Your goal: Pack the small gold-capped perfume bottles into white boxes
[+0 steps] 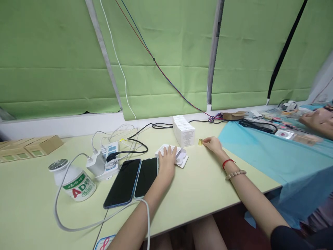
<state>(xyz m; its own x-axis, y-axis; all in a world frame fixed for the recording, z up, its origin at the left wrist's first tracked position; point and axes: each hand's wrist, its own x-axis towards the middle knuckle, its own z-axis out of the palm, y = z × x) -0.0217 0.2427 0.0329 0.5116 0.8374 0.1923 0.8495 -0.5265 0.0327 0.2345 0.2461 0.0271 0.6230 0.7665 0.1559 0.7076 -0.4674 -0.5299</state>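
My left hand (167,162) lies flat, fingers spread, on a small white opened carton (179,155) in the middle of the pale green table (197,189). My right hand (213,144) reaches forward and pinches a small gold cap-like object (200,142) that rests on the table. Just behind it stands a row of white boxes (183,131). Two dark phones (134,181) lie face up, side by side, directly left of my left hand. A red cord and a bead bracelet circle my right wrist.
A white bottle (75,183) with green and red lettering lies on its side at left, beside a power strip (108,160) with chargers and cables. Cardboard boxes (31,147) sit far left. A blue cloth (270,152) covers the right, where another person's hand (316,119) rests among small items.
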